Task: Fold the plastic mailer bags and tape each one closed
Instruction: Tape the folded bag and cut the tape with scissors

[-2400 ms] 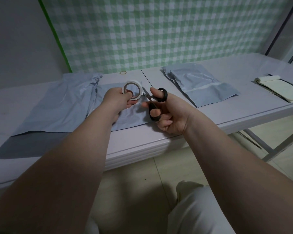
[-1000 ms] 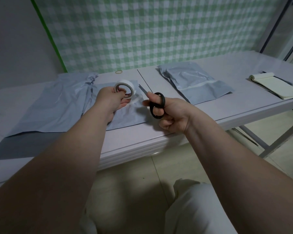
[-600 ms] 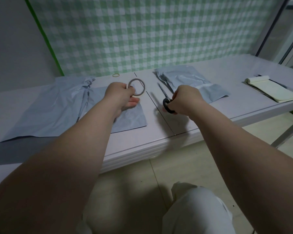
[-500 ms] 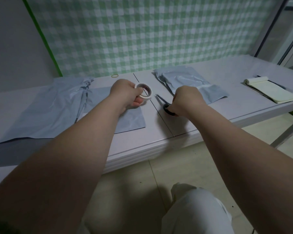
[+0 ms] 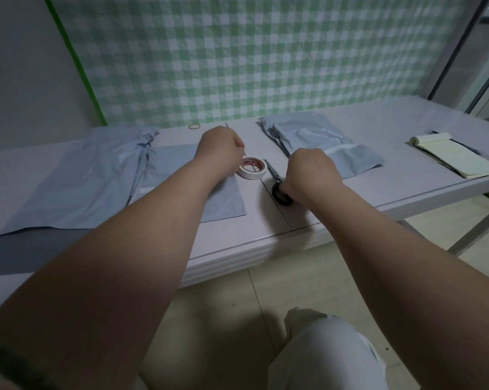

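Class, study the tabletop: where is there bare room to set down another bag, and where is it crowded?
Bare table lies between the folded bags and the notepad, and along the near edge right of the front bag. The middle is crowded: tape roll, scissors, left hand and right hand sit close together; flat bags cover the left.

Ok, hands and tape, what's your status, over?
Left hand by tape roll, grip unclear. Right hand grips scissors on table. Mailer bag flat beneath left arm. No obstruction seen.
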The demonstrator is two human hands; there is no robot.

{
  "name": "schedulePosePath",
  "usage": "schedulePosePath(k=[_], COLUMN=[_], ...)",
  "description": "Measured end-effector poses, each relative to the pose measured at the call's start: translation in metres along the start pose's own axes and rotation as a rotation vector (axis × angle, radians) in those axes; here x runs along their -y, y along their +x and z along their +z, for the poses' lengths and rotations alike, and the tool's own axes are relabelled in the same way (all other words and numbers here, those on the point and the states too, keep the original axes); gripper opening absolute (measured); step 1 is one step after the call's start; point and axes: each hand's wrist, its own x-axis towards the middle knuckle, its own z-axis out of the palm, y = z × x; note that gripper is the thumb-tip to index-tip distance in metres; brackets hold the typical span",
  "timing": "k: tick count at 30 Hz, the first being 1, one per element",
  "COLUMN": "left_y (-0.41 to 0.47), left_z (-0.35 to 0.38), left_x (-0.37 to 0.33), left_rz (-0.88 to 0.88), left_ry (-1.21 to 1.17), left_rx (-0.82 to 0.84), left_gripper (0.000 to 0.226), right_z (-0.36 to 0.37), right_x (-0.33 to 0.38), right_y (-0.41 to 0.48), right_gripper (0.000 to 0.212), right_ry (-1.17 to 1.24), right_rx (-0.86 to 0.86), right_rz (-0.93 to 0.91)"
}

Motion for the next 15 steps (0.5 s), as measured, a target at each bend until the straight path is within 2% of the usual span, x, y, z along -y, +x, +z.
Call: schedulePosePath(k=[2, 5, 8, 12, 15], left_y=[-0.006, -0.015, -0.035, -0.065, -0.08], left_z=[-0.011, -0.025, -0.036, -0.038, -0.033], left_x=[0.011, 0.033, 0.059, 0.079, 0.089], left_rz=[0.006, -0.047, -0.087, 0.043, 0.072], left_ry=[-0.036, 0.029, 0.12, 0.196, 0.226], left_rx=[-0.032, -0.077, -0.05, 0.013, 0.142], left_gripper=[0.031, 0.033, 0.035, 0.029, 0.027], right_z=[-0.002, -0.001, 0.009, 0.033, 0.053], right_x=[0.006, 0.017, 0.045, 0.084, 0.1], right_y=[-0.003, -0.006, -0.014, -0.033, -0.041], right_gripper=[0.002, 0.023, 0.026, 0.027, 0.024], right_ry=[0.023, 0.097, 0.168, 0.151, 0.137], right_rx=[-0.051, -0.178, -0.226, -0.147, -0.014], right_rz=[-0.025, -0.106, -0.29, -0.569, -0.652])
